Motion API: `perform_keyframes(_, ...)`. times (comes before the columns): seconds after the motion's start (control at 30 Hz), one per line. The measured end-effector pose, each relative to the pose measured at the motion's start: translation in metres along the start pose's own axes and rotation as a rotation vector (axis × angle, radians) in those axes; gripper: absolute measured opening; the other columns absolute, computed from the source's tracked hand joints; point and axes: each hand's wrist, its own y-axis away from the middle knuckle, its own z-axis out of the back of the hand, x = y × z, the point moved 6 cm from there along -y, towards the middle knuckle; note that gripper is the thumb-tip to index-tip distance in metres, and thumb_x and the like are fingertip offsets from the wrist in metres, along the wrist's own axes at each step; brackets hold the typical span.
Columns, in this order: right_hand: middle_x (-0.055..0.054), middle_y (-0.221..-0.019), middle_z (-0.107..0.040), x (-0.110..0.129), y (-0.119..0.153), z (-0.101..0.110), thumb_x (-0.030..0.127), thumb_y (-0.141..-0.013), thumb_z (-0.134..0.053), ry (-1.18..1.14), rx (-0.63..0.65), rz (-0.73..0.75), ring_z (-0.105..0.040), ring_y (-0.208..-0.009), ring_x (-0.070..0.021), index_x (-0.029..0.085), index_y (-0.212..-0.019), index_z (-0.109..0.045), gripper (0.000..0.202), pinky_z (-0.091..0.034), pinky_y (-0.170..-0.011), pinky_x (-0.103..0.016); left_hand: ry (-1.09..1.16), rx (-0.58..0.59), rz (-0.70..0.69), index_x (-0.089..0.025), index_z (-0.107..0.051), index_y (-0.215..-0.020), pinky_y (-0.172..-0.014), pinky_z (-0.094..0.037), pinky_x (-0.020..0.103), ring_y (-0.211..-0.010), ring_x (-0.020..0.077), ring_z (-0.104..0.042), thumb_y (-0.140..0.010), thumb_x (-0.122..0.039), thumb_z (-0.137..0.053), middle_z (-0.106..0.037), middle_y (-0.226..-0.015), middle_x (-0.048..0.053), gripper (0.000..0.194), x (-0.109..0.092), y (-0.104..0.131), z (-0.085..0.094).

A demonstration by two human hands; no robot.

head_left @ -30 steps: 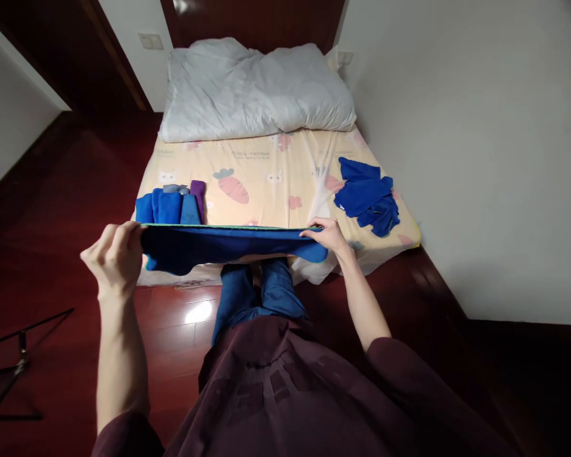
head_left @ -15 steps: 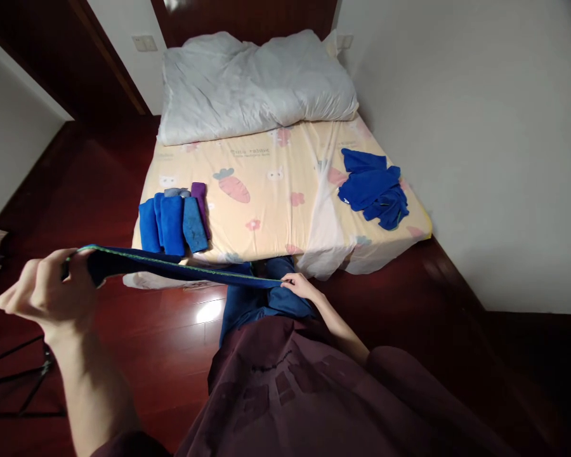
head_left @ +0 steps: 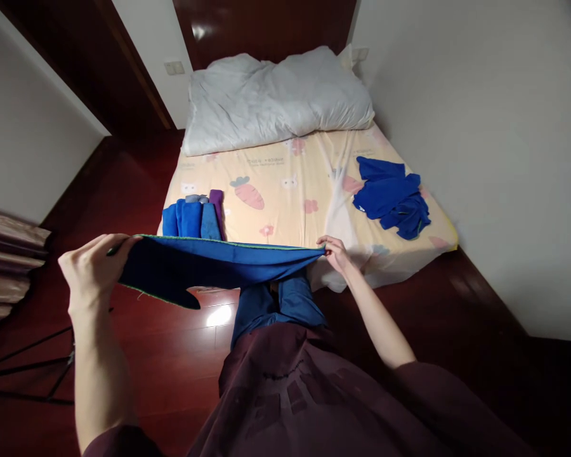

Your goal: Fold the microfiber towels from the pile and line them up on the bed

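Note:
A blue towel (head_left: 228, 263) with a green stitched edge is stretched between my two hands, in front of the bed's near edge. My left hand (head_left: 95, 263) is closed on its left corner, and the cloth sags beneath with a loose flap. At the other end, my right hand (head_left: 335, 252) pinches the right corner. Behind the towel, several rolled or folded cloths (head_left: 189, 219) in blue, grey and purple lie together on the left of the bed; the towel partly hides them. On the right lies a crumpled heap of blue cloths (head_left: 393, 197).
The bed (head_left: 290, 216) has a yellow sheet printed with carrots and rabbits. A white quilt (head_left: 280, 98) lies folded at its head. Black tripod legs (head_left: 52, 362) stand on the floor at lower left, near a curtain (head_left: 7, 266). A wall (head_left: 495, 158) rises on the right.
My right hand has risen and moved right, and the left hand has also moved right. The towel, slanted and narrow before, is now nearly level and hangs more open.

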Motion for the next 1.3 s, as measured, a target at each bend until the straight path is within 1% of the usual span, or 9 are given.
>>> perform_keyframes(0.1,-0.001,-0.067,-0.062,0.030,-0.014,0.023,0.037,-0.066,-0.075,0.092,0.042,0.029,-0.051,-0.058,-0.0105,0.016,-0.074,-0.070,0.023,-0.036,-0.053,-0.023,0.053,0.037,0.003,-0.018,-0.077,-0.083,-0.063,-0.040,0.023,-0.074,0.0142,-0.066,-0.092,-0.055,-0.062,-0.077,-0.080,0.002,0.041,-0.003,-0.008,-0.003)
perform_keyframes(0.2,-0.003,-0.071,-0.067,0.051,-0.021,0.055,0.043,-0.064,-0.085,0.163,-0.004,0.090,-0.055,-0.059,-0.0106,0.015,-0.078,-0.074,0.033,-0.040,-0.053,-0.023,0.154,0.095,-0.029,-0.018,-0.075,-0.081,-0.068,-0.044,0.023,-0.077,0.0141,-0.066,-0.092,-0.054,-0.062,-0.075,-0.080,0.001,0.040,-0.009,-0.011,-0.005)
perform_keyframes(0.43,-0.007,-0.077,-0.072,0.108,-0.014,0.129,0.057,-0.063,-0.090,0.402,-0.166,0.306,-0.065,-0.065,-0.0159,0.016,-0.083,-0.076,0.048,-0.055,-0.059,-0.029,0.351,0.375,-0.111,-0.012,-0.073,-0.094,-0.077,-0.049,0.022,-0.081,0.0123,-0.063,-0.092,-0.032,-0.066,-0.071,-0.092,0.001,0.021,-0.032,-0.009,-0.023)
perform_keyframes(0.63,-0.009,-0.092,-0.074,0.150,0.004,0.141,0.051,-0.078,-0.081,0.656,-0.120,0.468,-0.069,-0.075,-0.0174,0.017,-0.092,-0.080,0.036,-0.060,-0.067,-0.030,0.425,0.333,-0.139,-0.011,-0.073,-0.098,-0.082,-0.052,0.025,-0.084,0.0114,-0.062,-0.097,-0.023,-0.058,-0.069,-0.099,0.004,0.020,-0.037,-0.017,-0.051)
perform_keyframes(0.8,-0.007,-0.088,-0.071,0.154,-0.001,0.157,0.048,-0.082,-0.077,0.617,-0.200,0.467,-0.069,-0.065,-0.0160,0.017,-0.089,-0.078,0.032,-0.061,-0.063,-0.029,0.432,0.304,-0.141,-0.010,-0.073,-0.094,-0.082,-0.054,0.028,-0.085,0.0142,-0.063,-0.098,-0.035,-0.055,-0.069,-0.097,0.007,0.031,-0.038,-0.032,-0.075)
perform_keyframes(0.97,-0.005,-0.087,-0.073,0.158,-0.011,0.182,0.051,-0.080,-0.077,0.631,-0.282,0.437,-0.071,-0.064,-0.0176,0.018,-0.088,-0.077,0.033,-0.062,-0.063,-0.029,0.342,0.344,-0.202,-0.017,-0.074,-0.095,-0.086,-0.052,0.027,-0.088,0.0175,-0.066,-0.100,-0.043,-0.044,-0.070,-0.099,0.008,0.040,-0.056,-0.049,-0.098)
perform_keyframes(1.13,-0.006,-0.072,-0.073,0.172,-0.033,0.208,0.056,-0.075,-0.080,0.608,-0.413,0.400,-0.072,-0.058,-0.0200,0.016,-0.088,-0.076,0.043,-0.062,-0.058,-0.030,-0.022,0.490,-0.085,-0.017,-0.073,-0.105,-0.076,-0.050,0.032,-0.082,0.0225,-0.066,-0.102,-0.044,-0.042,-0.072,-0.099,0.011,0.041,-0.081,-0.081,-0.128)
perform_keyframes(1.2,-0.005,-0.063,-0.070,0.179,-0.045,0.216,0.059,-0.072,-0.082,0.553,-0.458,0.372,-0.072,-0.056,-0.0213,0.015,-0.087,-0.075,0.047,-0.064,-0.058,-0.032,-0.077,0.482,-0.032,-0.017,-0.074,-0.107,-0.073,-0.049,0.032,-0.082,0.0239,-0.066,-0.102,-0.043,-0.044,-0.073,-0.101,0.013,0.039,-0.092,-0.100,-0.134)
perform_keyframes(1.3,-0.006,-0.064,-0.072,0.190,-0.057,0.222,0.058,-0.069,-0.085,0.473,-0.481,0.391,-0.075,-0.060,-0.0235,0.015,-0.086,-0.074,0.047,-0.066,-0.063,-0.035,0.015,0.409,-0.025,-0.017,-0.076,-0.105,-0.074,-0.049,0.030,-0.088,0.0247,-0.068,-0.100,-0.037,-0.047,-0.074,-0.102,0.013,0.035,-0.105,-0.125,-0.138)
